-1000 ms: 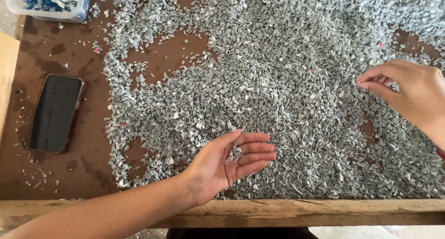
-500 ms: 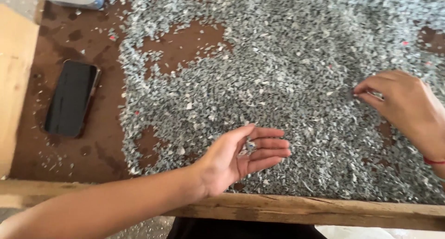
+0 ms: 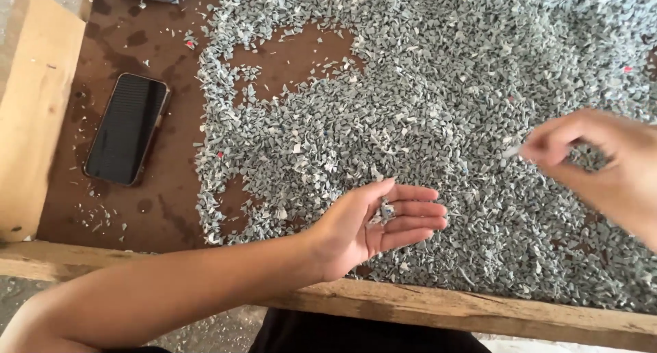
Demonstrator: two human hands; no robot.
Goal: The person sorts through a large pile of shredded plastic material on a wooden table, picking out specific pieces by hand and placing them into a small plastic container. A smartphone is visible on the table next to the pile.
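Near the front edge of the brown wooden table (image 3: 137, 216), a few grey plastic chips (image 3: 384, 211), judged light and slippery, are cupped in the half-open left hand (image 3: 373, 226), while one pale sliver (image 3: 512, 150) is pinched at its end by the closed fingertips of the right hand (image 3: 602, 161).

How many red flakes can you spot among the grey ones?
4 red flakes: upper left, near the phone, far right, right of centre. The pile may bury more.

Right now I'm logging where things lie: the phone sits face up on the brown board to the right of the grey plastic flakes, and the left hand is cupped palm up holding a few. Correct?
Not quite. The head view shows the phone to the left of the grey plastic flakes, not the right. The left hand is cupped as you say.
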